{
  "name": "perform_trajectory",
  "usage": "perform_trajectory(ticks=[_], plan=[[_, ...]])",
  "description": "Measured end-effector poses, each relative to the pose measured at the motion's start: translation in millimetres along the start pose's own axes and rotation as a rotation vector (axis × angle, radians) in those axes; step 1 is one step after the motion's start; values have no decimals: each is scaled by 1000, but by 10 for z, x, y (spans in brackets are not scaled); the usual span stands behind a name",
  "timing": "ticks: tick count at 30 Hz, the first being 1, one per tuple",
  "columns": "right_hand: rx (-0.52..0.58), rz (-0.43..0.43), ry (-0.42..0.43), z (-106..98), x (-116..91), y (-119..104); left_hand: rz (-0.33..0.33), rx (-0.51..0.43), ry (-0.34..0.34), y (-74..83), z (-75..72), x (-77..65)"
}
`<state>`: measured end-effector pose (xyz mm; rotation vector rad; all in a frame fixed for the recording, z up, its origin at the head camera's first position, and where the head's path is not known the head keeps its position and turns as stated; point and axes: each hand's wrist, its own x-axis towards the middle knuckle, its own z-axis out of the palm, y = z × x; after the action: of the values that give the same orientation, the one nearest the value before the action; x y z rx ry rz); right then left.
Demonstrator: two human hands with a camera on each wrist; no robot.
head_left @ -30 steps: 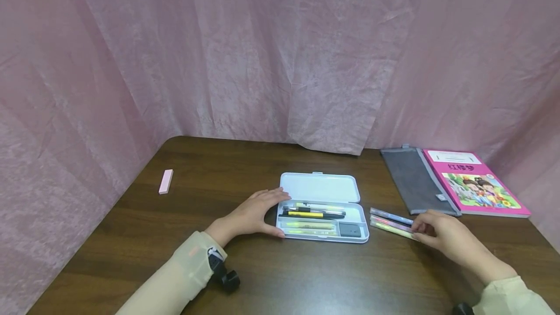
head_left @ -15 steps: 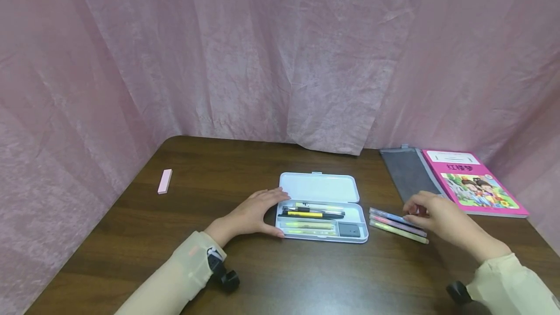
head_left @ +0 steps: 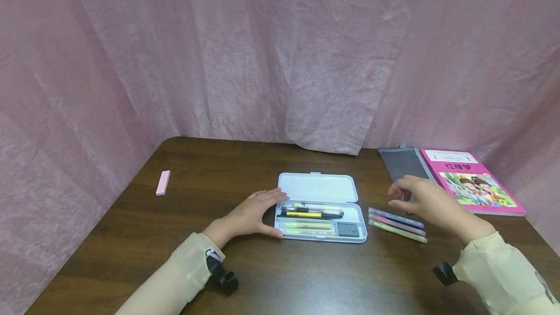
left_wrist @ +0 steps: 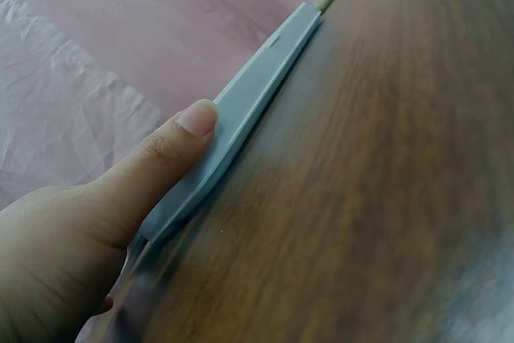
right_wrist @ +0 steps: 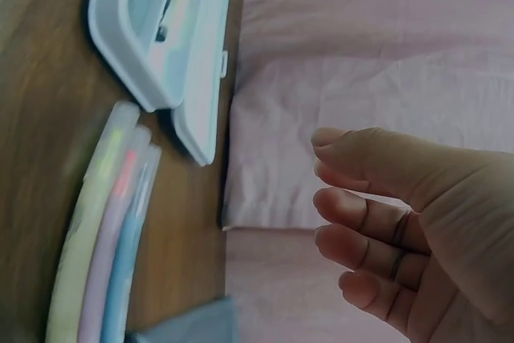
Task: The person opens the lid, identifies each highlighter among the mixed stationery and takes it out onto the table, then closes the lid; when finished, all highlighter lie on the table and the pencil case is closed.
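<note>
An open white pencil case lies on the table. Inside are several pens, two pale-yellow markers and a dark grey block. My left hand holds its left end, fingers at the side and thumb along the front wall, as the left wrist view shows. Right of the case lie three capped highlighters side by side: blue, pinkish-purple and yellow. Above and behind them hovers my right hand, fingers loosely curled around nothing, clear of the highlighters in the right wrist view.
At the far right lie a grey pouch and a pink book with a picture cover. A small pink bar sits near the table's left edge. Pink curtains hang behind the brown table.
My right hand has let go of the highlighters and lifted up and to the left, leaving them lined up on the table. The left hand stays on the pencil case.
</note>
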<state>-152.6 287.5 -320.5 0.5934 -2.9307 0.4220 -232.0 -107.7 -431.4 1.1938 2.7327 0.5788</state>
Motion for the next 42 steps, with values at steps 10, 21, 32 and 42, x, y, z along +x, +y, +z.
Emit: perform_trajectory(ticks=[10, 21, 32, 42], plan=[[65, -14, -48, 63, 234, -187, -1, -10, 1, 5, -1, -18], [96, -65, -61, 296, 439, -338, 1, -8, 7, 14, 5, -21], [97, -124, -81, 503, 594, -452, -4, -14, 8, 10, -2, -24], [121, -120, -164, 688, 672, -510, 6, -1, 9, -1, -1, -9]])
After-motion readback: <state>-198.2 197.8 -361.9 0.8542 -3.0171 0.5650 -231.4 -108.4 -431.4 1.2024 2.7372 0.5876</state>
